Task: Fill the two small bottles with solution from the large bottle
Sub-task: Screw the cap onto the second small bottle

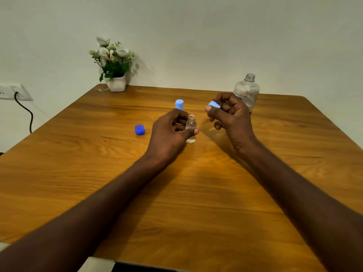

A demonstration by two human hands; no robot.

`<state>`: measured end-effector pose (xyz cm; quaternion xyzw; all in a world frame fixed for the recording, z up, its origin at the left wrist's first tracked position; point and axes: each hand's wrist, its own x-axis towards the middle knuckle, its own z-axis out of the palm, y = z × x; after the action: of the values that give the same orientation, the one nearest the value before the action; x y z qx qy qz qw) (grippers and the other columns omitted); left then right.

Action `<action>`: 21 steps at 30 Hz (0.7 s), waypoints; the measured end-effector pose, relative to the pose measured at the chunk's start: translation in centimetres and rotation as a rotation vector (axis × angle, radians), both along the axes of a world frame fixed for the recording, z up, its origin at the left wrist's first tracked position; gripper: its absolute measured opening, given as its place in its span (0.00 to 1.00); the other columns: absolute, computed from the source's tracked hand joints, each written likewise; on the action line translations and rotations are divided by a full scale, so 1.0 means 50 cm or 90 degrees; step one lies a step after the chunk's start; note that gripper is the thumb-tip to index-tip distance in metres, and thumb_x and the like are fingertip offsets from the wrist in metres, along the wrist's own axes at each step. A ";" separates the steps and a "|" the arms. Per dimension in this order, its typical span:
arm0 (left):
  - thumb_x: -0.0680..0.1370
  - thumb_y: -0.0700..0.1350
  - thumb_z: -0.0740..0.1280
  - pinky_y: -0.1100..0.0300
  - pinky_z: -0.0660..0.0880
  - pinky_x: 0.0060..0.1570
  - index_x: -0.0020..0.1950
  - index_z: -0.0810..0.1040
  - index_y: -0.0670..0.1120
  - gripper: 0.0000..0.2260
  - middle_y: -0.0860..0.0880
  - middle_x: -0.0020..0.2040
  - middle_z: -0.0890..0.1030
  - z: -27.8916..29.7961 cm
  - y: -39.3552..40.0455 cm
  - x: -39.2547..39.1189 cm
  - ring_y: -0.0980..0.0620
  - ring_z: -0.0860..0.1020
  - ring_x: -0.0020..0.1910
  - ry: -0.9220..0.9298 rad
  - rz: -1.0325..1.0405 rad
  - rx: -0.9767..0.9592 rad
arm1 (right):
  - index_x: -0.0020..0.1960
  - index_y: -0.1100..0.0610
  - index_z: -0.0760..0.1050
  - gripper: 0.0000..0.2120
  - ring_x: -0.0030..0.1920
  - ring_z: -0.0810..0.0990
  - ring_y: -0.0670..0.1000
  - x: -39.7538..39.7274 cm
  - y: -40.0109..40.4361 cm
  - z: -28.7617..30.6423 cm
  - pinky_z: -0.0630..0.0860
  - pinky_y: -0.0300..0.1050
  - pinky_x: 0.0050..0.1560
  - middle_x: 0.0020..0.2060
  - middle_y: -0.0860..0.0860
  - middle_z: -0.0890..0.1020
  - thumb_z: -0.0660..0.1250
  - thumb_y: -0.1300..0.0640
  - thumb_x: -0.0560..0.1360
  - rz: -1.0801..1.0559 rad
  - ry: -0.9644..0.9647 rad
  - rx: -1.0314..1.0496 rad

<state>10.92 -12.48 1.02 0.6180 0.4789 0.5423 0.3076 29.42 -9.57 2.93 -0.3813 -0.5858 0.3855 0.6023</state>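
Left hand (170,132) grips the open small bottle (191,128) mid-frame; right hand (228,112) pinches its pale cap (214,104). A skewed cap could tip it and spill.

We see two bare forearms coming in from the bottom edge, no sleeves anywhere on them. No watch, no bracelet, no rings, no gloves that we can make out. Left hand (169,132) and right hand (230,114) both bare, nails short and unpainted where they show. Fine hair on the right forearm. Upper arms and the rest of the body are out of frame.
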 end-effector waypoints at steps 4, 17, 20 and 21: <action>0.73 0.39 0.80 0.51 0.86 0.52 0.57 0.83 0.45 0.15 0.52 0.51 0.86 0.007 0.010 0.025 0.54 0.86 0.49 0.029 -0.009 -0.005 | 0.64 0.60 0.76 0.13 0.49 0.86 0.50 0.002 -0.006 0.009 0.78 0.38 0.40 0.52 0.58 0.87 0.72 0.61 0.81 -0.045 0.003 0.053; 0.73 0.39 0.80 0.49 0.86 0.49 0.58 0.83 0.43 0.15 0.46 0.51 0.87 -0.001 0.060 0.047 0.50 0.87 0.50 -0.040 -0.062 -0.044 | 0.60 0.56 0.83 0.11 0.56 0.83 0.46 -0.007 -0.002 0.008 0.80 0.42 0.54 0.55 0.48 0.86 0.74 0.61 0.78 -0.077 -0.035 0.024; 0.73 0.38 0.80 0.48 0.86 0.49 0.58 0.82 0.42 0.15 0.46 0.50 0.87 -0.004 0.059 0.047 0.48 0.87 0.48 -0.038 -0.084 -0.045 | 0.60 0.58 0.83 0.11 0.57 0.84 0.49 -0.010 -0.005 0.010 0.79 0.40 0.51 0.56 0.52 0.86 0.73 0.63 0.79 -0.064 -0.018 0.019; 0.73 0.38 0.79 0.47 0.86 0.49 0.58 0.82 0.42 0.15 0.46 0.50 0.87 -0.006 0.060 0.047 0.48 0.87 0.48 -0.036 -0.087 -0.043 | 0.61 0.59 0.82 0.11 0.57 0.84 0.49 -0.012 -0.005 0.010 0.78 0.37 0.49 0.56 0.54 0.86 0.73 0.63 0.79 -0.060 -0.013 0.016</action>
<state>13.25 -9.48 0.73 0.6232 0.4445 0.5208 0.3778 28.84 -9.84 3.45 -0.4047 -0.5782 0.3456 0.6184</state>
